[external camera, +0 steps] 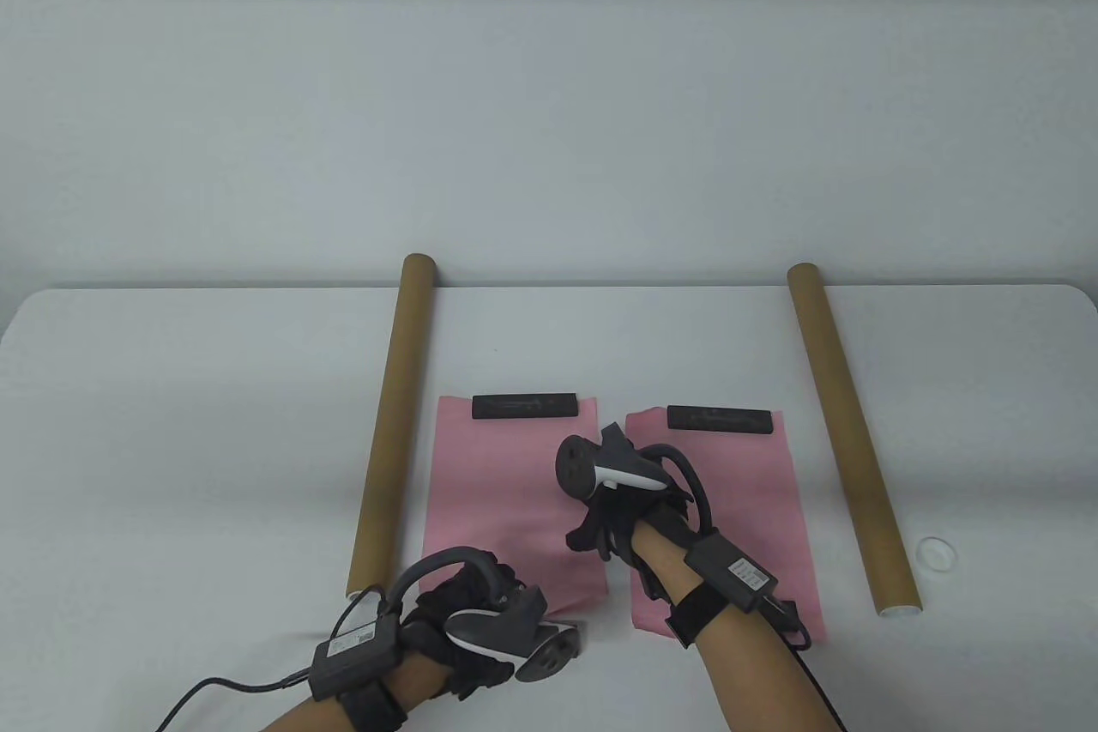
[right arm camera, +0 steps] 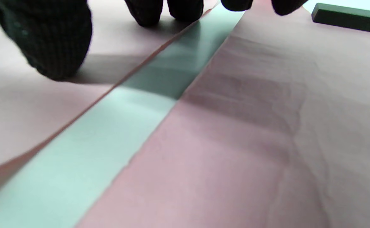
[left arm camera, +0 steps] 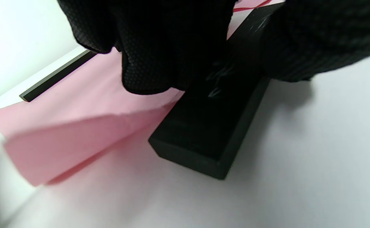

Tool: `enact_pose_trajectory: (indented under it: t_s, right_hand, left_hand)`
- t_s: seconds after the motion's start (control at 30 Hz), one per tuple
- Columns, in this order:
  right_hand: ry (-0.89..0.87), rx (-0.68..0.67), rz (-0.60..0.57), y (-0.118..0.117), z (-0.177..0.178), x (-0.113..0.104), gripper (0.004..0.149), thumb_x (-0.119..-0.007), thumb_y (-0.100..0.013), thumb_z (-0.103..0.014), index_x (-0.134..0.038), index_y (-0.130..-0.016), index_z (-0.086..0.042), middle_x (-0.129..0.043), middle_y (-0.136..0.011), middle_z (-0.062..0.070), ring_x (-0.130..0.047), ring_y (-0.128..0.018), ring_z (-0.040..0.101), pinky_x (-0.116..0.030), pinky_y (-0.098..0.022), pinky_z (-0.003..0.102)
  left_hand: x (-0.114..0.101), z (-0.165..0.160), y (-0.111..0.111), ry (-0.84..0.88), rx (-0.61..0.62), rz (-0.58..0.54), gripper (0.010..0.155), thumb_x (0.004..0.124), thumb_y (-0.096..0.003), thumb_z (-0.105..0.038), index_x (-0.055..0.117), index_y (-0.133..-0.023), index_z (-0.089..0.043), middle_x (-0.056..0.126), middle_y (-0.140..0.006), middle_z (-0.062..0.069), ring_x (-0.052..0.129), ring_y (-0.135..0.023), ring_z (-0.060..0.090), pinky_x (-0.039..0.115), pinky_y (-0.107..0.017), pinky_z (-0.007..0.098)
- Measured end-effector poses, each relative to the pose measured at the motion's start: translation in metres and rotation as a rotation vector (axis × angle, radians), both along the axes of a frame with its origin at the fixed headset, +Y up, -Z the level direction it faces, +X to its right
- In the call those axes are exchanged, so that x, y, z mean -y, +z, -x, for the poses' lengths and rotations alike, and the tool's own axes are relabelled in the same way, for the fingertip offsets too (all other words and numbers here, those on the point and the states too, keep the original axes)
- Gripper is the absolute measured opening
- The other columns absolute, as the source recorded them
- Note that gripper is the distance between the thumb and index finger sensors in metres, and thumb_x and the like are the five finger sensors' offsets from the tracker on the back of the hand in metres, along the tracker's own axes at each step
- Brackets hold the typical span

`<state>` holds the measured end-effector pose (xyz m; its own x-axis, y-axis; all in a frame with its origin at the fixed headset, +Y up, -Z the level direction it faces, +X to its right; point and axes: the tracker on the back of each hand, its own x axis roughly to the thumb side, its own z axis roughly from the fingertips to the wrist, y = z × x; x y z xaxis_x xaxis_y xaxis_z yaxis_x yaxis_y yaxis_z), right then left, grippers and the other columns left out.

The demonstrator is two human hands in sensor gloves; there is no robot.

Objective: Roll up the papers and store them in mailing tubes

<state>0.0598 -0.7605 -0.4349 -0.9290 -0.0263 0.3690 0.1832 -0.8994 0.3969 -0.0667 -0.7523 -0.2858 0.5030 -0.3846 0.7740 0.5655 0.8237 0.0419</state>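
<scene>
White table [external camera: 214, 389] carries two long brown cardboard mailing tubes [external camera: 393, 427], [external camera: 851, 440], well apart, flanking two flat pink paper sheets [external camera: 506, 492], [external camera: 755, 500]. A black bar weight [external camera: 525, 406] pins each far edge; second [external camera: 722, 420].

Left hand [external camera: 467, 603]: fingers curled around a third black bar at the left sheet's near corner, which lifts. Right hand [external camera: 613, 522]: fingers spread, fingertips [right arm camera: 58, 53] resting on the left sheet, grasping nothing.

Risk: with the far weight in place, rolling may crease the sheet.
</scene>
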Motion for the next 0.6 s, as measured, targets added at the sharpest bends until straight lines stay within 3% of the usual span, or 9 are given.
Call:
enact_pose_trajectory:
  t_s: [0.33,0.5,0.6]
  right_hand:
    - [-0.006,-0.003,-0.001,0.000,0.000,0.000,0.086,-0.083,-0.045,-0.059,-0.046,-0.114,-0.024,-0.038,-0.121,0.010,-0.034,-0.112,0.054,-0.042,-0.074,0.074]
    - [-0.009,-0.002,0.000,0.000,-0.001,0.001,0.086,-0.083,-0.045,-0.059,-0.046,-0.114,-0.024,-0.038,-0.122,0.010,-0.034,-0.112,0.054,-0.042,-0.075,0.074]
    - [-0.017,-0.001,0.002,0.000,-0.001,0.001,0.086,-0.083,-0.045,-0.059,-0.046,-0.114,-0.024,-0.037,-0.121,0.010,-0.035,-0.112,0.054,-0.042,-0.074,0.074]
  left_hand:
    - [0.001,0.001,-0.003,-0.025,-0.050,0.022,0.073,0.087,-0.0298,-0.065,0.077,-0.090,-0.026,0.097,-0.079,-0.003,0.104,-0.067,0.016,0.078,-0.069,0.046]
    - [-0.033,0.009,-0.024,0.130,-0.127,-0.012,0.078,0.082,-0.0264,-0.072,0.076,-0.091,-0.029,0.096,-0.078,-0.005,0.103,-0.067,0.015,0.077,-0.069,0.045]
    - [-0.062,0.017,-0.042,0.198,-0.191,-0.111,0.073,0.083,-0.0291,-0.069,0.077,-0.090,-0.030,0.096,-0.078,-0.005,0.103,-0.067,0.015,0.077,-0.069,0.045]
